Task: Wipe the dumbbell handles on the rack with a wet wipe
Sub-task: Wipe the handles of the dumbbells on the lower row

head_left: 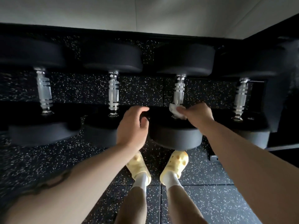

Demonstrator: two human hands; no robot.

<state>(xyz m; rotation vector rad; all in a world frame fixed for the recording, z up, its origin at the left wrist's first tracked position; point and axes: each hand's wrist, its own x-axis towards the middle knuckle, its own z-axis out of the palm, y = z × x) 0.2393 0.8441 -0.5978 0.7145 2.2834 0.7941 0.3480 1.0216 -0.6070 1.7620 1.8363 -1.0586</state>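
Observation:
Several black dumbbells lie side by side on a rack, their chrome handles pointing away from me. My right hand [198, 114] pinches a white wet wipe [176, 111] against the near end of the third handle [179, 91]. My left hand [132, 126] hovers with loosely curled fingers over the near black head [175, 138] of that dumbbell, holding nothing. The other handles stand bare: one at far left [43, 91], one left of centre [113, 92], one at right [241, 97].
Speckled black rubber flooring [218, 199] shows under the rack and around my feet in yellow clogs [175, 165]. A pale wall [145, 12] runs behind the rack. A dark frame part [275, 110] closes the right side.

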